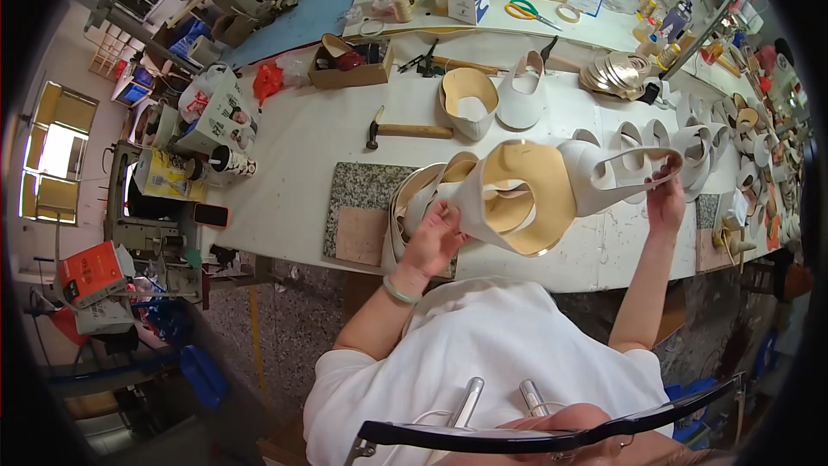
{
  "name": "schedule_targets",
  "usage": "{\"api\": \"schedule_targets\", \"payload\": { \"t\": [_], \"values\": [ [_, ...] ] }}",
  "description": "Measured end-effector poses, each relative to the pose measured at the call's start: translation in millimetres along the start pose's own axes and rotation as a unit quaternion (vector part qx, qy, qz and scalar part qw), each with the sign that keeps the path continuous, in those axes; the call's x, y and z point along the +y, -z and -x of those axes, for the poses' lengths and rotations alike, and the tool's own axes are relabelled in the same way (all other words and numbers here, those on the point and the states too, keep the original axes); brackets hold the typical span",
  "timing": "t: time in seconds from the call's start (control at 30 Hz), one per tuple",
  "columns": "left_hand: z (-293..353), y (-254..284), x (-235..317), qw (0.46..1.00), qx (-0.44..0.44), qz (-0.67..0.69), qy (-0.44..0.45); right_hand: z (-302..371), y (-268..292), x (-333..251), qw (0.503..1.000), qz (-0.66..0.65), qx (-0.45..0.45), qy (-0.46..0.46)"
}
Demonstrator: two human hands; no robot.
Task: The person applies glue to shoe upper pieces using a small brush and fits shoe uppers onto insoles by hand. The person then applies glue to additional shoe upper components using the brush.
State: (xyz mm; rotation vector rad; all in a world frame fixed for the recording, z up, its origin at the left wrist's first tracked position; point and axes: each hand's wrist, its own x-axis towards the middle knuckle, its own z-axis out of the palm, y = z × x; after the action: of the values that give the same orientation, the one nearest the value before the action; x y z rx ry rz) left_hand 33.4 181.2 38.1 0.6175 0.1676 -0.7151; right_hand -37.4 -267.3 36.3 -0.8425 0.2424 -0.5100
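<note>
My left hand (434, 240) is closed on the left edge of a white shoe upper with a tan lining (552, 177), its open side facing up. My right hand (665, 198) grips the far right rim of another white shoe upper (595, 181), held up with its opening showing. The two uppers meet in the middle; whether they are joined I cannot tell. Partly behind my left hand, several nested uppers (404, 207) rest on a speckled stone slab (354, 185). Two more uppers stand beyond: a tan-lined one (470, 121) and a white one (523, 108).
A hammer (414, 130) lies left of the standing uppers. Farther back are a cardboard box (349, 74), green-and-orange scissors (530, 13) and a stack of pale pieces (617, 75). Rows of uppers (690, 142) fill the right side. A phone (212, 215) lies at the left edge.
</note>
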Motion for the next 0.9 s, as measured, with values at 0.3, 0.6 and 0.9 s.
{"api": "schedule_targets", "payload": {
  "t": [0.3,0.6,0.9],
  "values": [
    [-103,74,146,0.959,-0.235,0.056,-0.149,-175,-101,-17,0.903,-0.24,-0.352,0.059],
    [-190,168,142,0.929,-0.021,0.208,-0.305,-241,-241,113,0.965,-0.138,-0.222,0.037],
    [-122,179,90,0.862,0.275,-0.383,-0.185,-178,-81,275,0.908,0.208,0.175,-0.32]
  ]
}}
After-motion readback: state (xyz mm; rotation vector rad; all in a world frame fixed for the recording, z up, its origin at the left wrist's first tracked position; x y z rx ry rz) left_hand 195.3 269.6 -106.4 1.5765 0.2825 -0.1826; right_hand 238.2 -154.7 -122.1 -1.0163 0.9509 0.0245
